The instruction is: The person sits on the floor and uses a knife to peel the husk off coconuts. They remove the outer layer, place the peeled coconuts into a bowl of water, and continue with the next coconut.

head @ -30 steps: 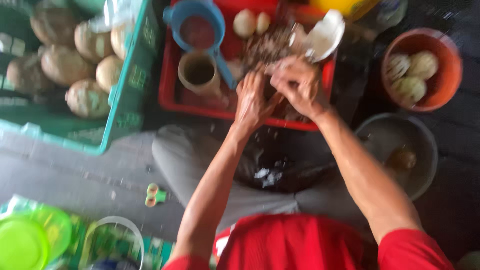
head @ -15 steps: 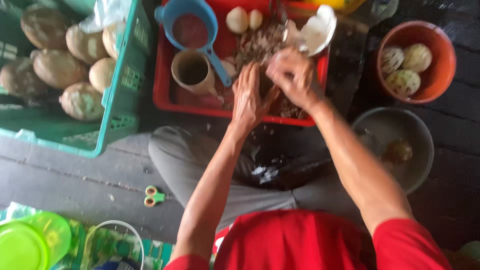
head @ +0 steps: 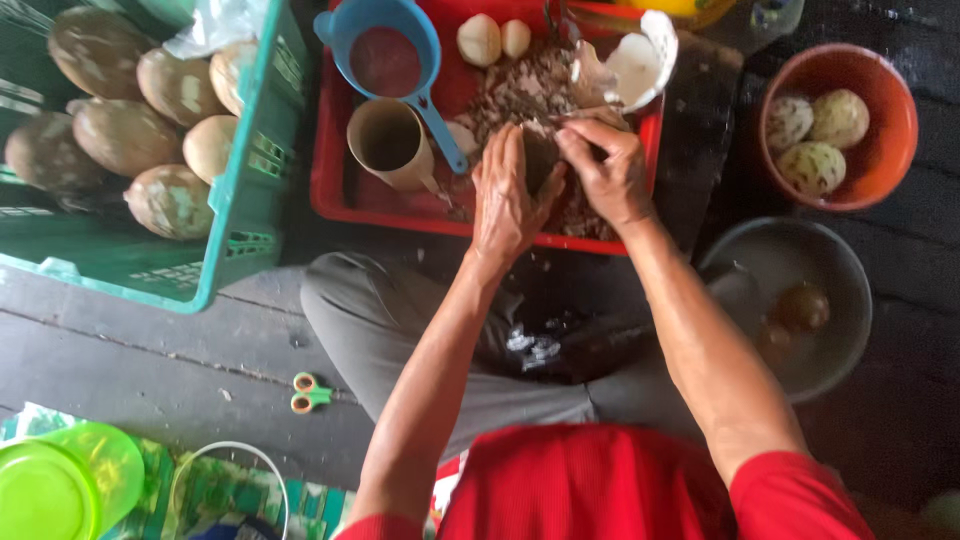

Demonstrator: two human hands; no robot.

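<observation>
from the head view, looking down past my red shirt, both my hands meet over the red tray (head: 335,190) in front of my knees. my left hand (head: 505,195) is curled around a small brown husked piece (head: 540,160), palm against its side; my right hand (head: 605,170) pinches in from the other side, fingers bent tight at its top edge. so both are closed on that one piece, which sits low over the heap of brown husk scraps (head: 520,95) in the tray.

i judge the piece hard and fibrous, rough enough not to slip, light for its size, though wet flesh inside would be slick. the firm grip belongs on the husk sides, with the peeling pull at the torn edge.

around it in the tray: a blue scoop (head: 385,50), a tan cup (head: 390,145), two pale peeled fruits (head: 480,40) and a white half shell (head: 640,65). the green crate (head: 245,190) to my left holds whole brown fruits (head: 125,135). to my right an orange bowl (head: 890,120) holds three peeled ones, and a grey basin (head: 840,280) holds water with one fruit sunk in it. small scissors (head: 308,392) lie on the floor.
</observation>
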